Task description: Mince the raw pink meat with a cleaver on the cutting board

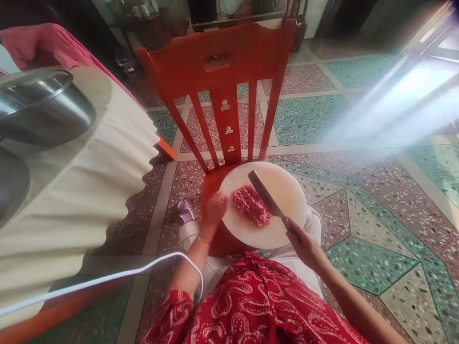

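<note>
A round, pale cutting board [287,188] rests on the seat of a red wooden chair, in front of my lap. Minced meat [247,203] lies in a flattened pink-red heap on its left half. My right hand [305,244] is closed around the handle of a cleaver [265,195] at the board's right side. The dark blade slants up and left, along the upper right edge of the meat; whether it touches the meat is hard to tell. At the board's left rim, my left hand [214,208] has its fingers curled closed against the edge.
The chair's slatted backrest [225,105] rises just beyond the board. To the left stands a table with a pleated cream cloth [118,138], carrying a steel pot [46,107]. A white cable [136,271] crosses over my left forearm. Patterned stone floor [387,196] extends right.
</note>
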`<move>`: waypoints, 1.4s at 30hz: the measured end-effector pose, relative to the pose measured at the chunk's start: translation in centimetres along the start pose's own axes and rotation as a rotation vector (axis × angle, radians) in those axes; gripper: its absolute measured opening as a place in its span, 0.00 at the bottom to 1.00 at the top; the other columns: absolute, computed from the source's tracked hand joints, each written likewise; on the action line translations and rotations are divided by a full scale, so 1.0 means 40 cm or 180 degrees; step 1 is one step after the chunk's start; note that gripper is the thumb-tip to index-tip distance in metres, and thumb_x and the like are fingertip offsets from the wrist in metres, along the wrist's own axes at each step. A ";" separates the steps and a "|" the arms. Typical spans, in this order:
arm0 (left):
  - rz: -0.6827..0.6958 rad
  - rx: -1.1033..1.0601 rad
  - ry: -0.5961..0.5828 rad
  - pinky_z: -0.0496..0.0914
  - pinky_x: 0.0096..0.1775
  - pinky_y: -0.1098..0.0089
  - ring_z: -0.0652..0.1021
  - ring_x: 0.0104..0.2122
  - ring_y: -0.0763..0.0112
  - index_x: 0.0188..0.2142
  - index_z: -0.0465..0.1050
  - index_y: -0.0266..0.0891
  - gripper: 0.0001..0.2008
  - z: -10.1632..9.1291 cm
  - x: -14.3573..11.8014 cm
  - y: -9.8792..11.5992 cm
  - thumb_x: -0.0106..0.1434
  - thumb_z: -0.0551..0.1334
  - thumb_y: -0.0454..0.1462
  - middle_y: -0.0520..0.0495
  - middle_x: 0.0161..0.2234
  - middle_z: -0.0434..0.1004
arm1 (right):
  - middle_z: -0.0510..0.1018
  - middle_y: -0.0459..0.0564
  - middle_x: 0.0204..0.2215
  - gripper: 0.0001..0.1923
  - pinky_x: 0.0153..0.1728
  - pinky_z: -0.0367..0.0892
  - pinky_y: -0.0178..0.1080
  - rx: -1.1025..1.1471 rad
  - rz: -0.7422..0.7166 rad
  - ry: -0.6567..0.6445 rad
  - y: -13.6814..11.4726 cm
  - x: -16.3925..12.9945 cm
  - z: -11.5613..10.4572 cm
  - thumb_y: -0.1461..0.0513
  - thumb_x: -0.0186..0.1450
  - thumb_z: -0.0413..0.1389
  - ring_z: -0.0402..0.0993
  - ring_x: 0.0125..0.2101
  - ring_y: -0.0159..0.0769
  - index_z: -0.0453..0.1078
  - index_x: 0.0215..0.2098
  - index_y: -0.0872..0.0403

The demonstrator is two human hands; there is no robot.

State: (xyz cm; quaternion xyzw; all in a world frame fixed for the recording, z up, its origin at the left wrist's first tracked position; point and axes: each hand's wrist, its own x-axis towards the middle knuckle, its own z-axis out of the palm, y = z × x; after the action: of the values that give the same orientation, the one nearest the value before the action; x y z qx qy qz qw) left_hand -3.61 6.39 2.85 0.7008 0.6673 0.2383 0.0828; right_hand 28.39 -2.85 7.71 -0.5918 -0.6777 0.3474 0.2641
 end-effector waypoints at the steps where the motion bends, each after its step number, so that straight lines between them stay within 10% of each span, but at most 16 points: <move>1: -0.0337 0.0073 0.0162 0.69 0.42 0.68 0.75 0.39 0.67 0.50 0.68 0.39 0.17 -0.007 0.023 -0.048 0.67 0.48 0.39 0.42 0.42 0.75 | 0.75 0.52 0.49 0.26 0.48 0.68 0.38 0.0009 -0.0063 0.0046 -0.014 0.004 -0.004 0.56 0.65 0.48 0.72 0.48 0.39 0.59 0.61 0.53; 7: -0.0900 0.0643 -0.0373 0.68 0.46 0.64 0.75 0.44 0.63 0.53 0.68 0.41 0.20 0.011 0.147 -0.284 0.64 0.49 0.33 0.40 0.45 0.73 | 0.76 0.50 0.48 0.25 0.46 0.69 0.36 -0.0003 0.0053 -0.0141 -0.030 0.017 0.006 0.56 0.65 0.48 0.73 0.47 0.39 0.61 0.60 0.51; 16: -0.0841 0.0494 -0.0738 0.66 0.50 0.66 0.75 0.45 0.66 0.51 0.70 0.39 0.20 0.064 0.174 -0.353 0.64 0.48 0.31 0.42 0.48 0.75 | 0.73 0.52 0.51 0.26 0.49 0.67 0.40 0.0148 0.0380 -0.0111 0.000 0.008 0.030 0.55 0.64 0.49 0.71 0.49 0.41 0.62 0.59 0.53; 36: -0.1266 0.0546 -0.0775 0.67 0.42 0.67 0.76 0.40 0.62 0.43 0.72 0.36 0.13 0.044 0.269 -0.316 0.64 0.52 0.36 0.39 0.39 0.77 | 0.79 0.50 0.42 0.26 0.45 0.70 0.41 0.0210 0.0478 0.0086 0.006 0.011 0.032 0.53 0.64 0.49 0.75 0.43 0.41 0.63 0.58 0.52; 39: -0.1511 0.0023 -0.0386 0.67 0.41 0.69 0.76 0.39 0.65 0.42 0.71 0.34 0.14 0.016 0.272 -0.257 0.65 0.50 0.37 0.39 0.39 0.76 | 0.79 0.51 0.41 0.26 0.45 0.70 0.42 0.0245 0.0504 0.0087 -0.001 0.018 0.031 0.53 0.64 0.49 0.75 0.42 0.41 0.61 0.59 0.53; 42: -0.0809 -0.0485 0.0042 0.67 0.43 0.69 0.74 0.39 0.68 0.44 0.70 0.35 0.15 0.007 0.196 -0.132 0.66 0.48 0.38 0.42 0.40 0.75 | 0.78 0.52 0.43 0.27 0.43 0.71 0.42 0.0200 0.0428 0.0115 -0.021 0.023 0.021 0.54 0.65 0.47 0.75 0.41 0.40 0.59 0.61 0.53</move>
State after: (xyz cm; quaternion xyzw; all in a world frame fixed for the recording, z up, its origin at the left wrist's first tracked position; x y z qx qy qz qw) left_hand -8.26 14.60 2.06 0.6007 0.7312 0.2805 0.1609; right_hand 27.07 -2.13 7.79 -0.6336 -0.6204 0.3747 0.2709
